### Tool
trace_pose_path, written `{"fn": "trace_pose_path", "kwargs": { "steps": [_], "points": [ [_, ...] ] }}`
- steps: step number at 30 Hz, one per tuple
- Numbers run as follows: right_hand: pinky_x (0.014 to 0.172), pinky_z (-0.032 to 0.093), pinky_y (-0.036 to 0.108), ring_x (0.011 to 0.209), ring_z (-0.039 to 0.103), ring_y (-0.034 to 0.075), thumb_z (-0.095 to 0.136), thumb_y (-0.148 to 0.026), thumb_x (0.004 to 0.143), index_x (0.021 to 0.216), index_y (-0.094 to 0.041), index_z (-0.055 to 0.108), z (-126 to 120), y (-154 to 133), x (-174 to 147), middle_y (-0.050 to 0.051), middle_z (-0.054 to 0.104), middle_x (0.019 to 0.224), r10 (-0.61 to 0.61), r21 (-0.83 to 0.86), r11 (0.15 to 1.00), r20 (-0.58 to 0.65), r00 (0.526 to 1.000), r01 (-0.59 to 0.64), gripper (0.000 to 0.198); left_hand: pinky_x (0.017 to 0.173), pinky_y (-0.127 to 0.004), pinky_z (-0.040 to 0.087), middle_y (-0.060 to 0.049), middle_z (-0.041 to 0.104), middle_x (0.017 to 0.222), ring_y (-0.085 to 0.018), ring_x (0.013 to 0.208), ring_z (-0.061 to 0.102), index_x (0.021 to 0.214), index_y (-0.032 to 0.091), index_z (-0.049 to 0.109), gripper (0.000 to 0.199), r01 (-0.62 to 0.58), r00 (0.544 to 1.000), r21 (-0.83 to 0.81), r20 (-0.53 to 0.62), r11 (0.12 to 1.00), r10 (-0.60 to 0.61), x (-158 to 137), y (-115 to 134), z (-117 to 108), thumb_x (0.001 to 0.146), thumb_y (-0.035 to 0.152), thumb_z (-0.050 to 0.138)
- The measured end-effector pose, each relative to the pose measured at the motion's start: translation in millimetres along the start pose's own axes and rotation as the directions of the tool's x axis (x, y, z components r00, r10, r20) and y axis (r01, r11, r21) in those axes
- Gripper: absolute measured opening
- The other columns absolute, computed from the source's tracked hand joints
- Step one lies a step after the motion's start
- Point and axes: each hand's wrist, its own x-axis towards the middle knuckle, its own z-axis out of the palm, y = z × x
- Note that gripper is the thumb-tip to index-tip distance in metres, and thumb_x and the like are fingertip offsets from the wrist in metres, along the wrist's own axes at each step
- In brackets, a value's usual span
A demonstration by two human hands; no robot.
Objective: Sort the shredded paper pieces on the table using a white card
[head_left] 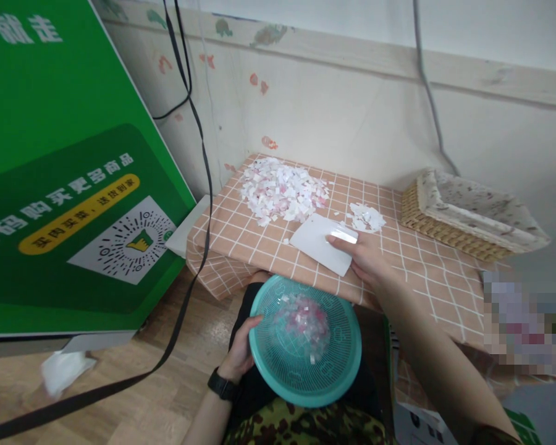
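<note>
A teal plastic colander basket [278,371] rests over my lap, just below the table's front edge. My left hand [244,346] grips its left rim, thumb on the inside. In the basket lies a loose heap of small clear and pink pieces [306,318]. My right hand [359,253] is closed on a thin, slightly bent white sheet [317,241], thumb on top, held at the table's front edge. Behind the sheet is a big pile of small white and pinkish pieces [282,188]. A smaller white pile [367,217] sits to its right.
A checked brown cloth covers the table [426,266]. On its right stands a wicker basket [458,232] with a cloth liner. A dark strap [207,185] hangs at the left before a green sign panel [88,154]. A white bag-like item [65,371] lies on the floor.
</note>
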Motion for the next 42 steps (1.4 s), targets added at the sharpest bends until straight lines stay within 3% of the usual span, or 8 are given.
{"fn": "trace_pose_path", "kwargs": {
  "steps": [19, 30, 34, 38, 42],
  "points": [
    [0.076, 0.055, 0.035, 0.085, 0.066, 0.022, 0.074, -0.034, 0.066, 0.103, -0.019, 0.062, 15, -4, 0, 0.010, 0.065, 0.112, 0.019, 0.051, 0.998, 0.078, 0.997, -0.023, 0.041, 0.072, -0.034, 0.049, -0.011, 0.074, 0.074, -0.022, 0.065, 0.066, 0.081, 0.008, 0.070, 0.022, 0.019, 0.999, -0.008, 0.048, 1.000, -0.019, -2, 3, 6, 0.073, 0.027, 0.063],
    [0.070, 0.054, 0.035, 0.079, 0.064, 0.021, 0.074, -0.037, 0.064, 0.097, -0.018, 0.063, 18, -1, 7, 0.010, 0.067, 0.102, -0.032, 0.000, 0.999, 0.044, 0.999, 0.032, 0.040, 0.083, -0.040, 0.047, -0.015, 0.074, 0.086, -0.027, 0.078, 0.067, 0.090, 0.007, 0.069, 0.029, 0.030, 0.995, 0.016, 0.093, 0.999, -0.032, 0, 1, 0, 0.075, 0.030, 0.062],
    [0.058, 0.052, 0.032, 0.067, 0.061, 0.018, 0.072, -0.041, 0.066, 0.087, -0.017, 0.065, 15, -6, 10, 0.008, 0.068, 0.089, -0.077, -0.111, 0.990, 0.040, 0.996, 0.081, 0.033, 0.080, -0.039, 0.048, -0.015, 0.074, 0.083, -0.025, 0.073, 0.067, 0.089, 0.007, 0.069, 0.029, 0.033, 0.996, 0.014, 0.081, 0.999, -0.034, 1, 0, 0, 0.074, 0.031, 0.062],
    [0.048, 0.044, 0.027, 0.057, 0.056, 0.014, 0.069, -0.045, 0.068, 0.079, -0.016, 0.064, 19, -23, 9, 0.004, 0.065, 0.072, -0.188, -0.350, 0.914, 0.087, 0.978, 0.207, 0.031, 0.073, -0.036, 0.049, -0.011, 0.073, 0.074, -0.022, 0.064, 0.066, 0.081, 0.009, 0.070, 0.022, 0.024, 0.999, 0.015, 0.036, 1.000, -0.025, 3, -1, -2, 0.071, 0.028, 0.065],
    [0.042, 0.033, 0.023, 0.049, 0.048, 0.010, 0.059, -0.047, 0.076, 0.064, -0.017, 0.059, 33, -43, 4, 0.000, 0.056, 0.056, -0.255, -0.601, 0.703, 0.285, 0.924, 0.380, 0.032, 0.071, -0.035, 0.049, -0.010, 0.073, 0.071, -0.021, 0.061, 0.065, 0.080, 0.009, 0.070, 0.022, 0.037, 0.999, 0.017, 0.034, 0.999, -0.038, 3, 0, -2, 0.072, 0.028, 0.064]
  ]
}}
